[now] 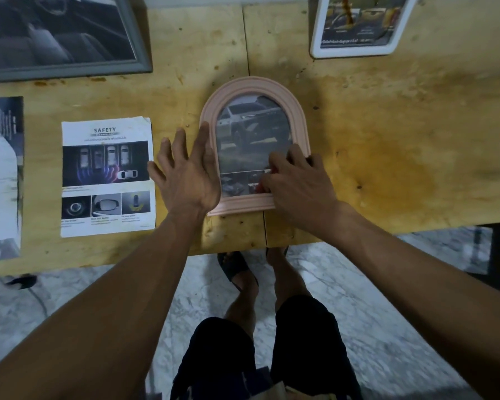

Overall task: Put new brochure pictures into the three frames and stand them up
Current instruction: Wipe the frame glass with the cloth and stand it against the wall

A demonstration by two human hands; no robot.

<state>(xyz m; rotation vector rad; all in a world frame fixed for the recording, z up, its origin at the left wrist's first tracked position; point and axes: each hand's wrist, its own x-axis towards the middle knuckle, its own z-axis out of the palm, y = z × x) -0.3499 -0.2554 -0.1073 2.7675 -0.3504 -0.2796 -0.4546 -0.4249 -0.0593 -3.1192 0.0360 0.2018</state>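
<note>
The pink arched frame [254, 145] lies flat on the wooden table [387, 140], face up, its long axis running away from the person: the rounded top points to the far side, the straight bottom edge to the near table edge. A car picture shows through its front. The left hand [185, 174] has its fingers spread and straight, the thumb-side edge lying along the frame's left rail. The right hand [298, 183] rests on the frame's lower right corner, fingers curled onto the glass and rim; whether they pinch anything I cannot tell. Left of the left hand lies a loose brochure sheet [107, 177] headed SAFETY. Beyond the left hand, far left, is a grey frame [70, 67]; beyond the right hand, a white frame [358, 50], both well apart from the hands
</note>
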